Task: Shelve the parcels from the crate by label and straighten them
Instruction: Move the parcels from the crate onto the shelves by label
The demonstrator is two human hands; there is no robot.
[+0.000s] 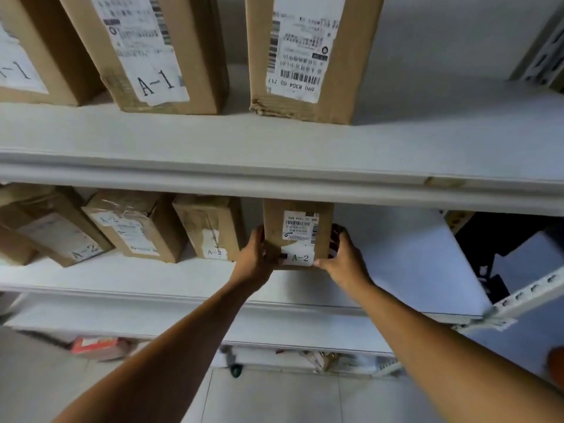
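A brown cardboard parcel (pixel 297 221) with a white "A-2" label stands on the middle shelf (pixel 152 279). My left hand (pixel 254 261) grips its left side, thumb at the front lower corner. My right hand (pixel 346 257) grips its right side, fingers curled round the edge. To its left stand three more A-2 parcels (pixel 210 227), the two furthest left lying askew. On the upper shelf (pixel 274 141) stand tall parcels marked A-1 (pixel 146 53) and one with its label upside down (pixel 308 56). The crate is out of view.
The middle shelf's white board continues right of the held parcel to a perforated metal upright (pixel 531 291). Below, a lower shelf edge (pixel 305 346), a red and white box (pixel 94 346) and the tiled floor (pixel 274 398) show. Something orange (pixel 557 361) peeks in at the right edge.
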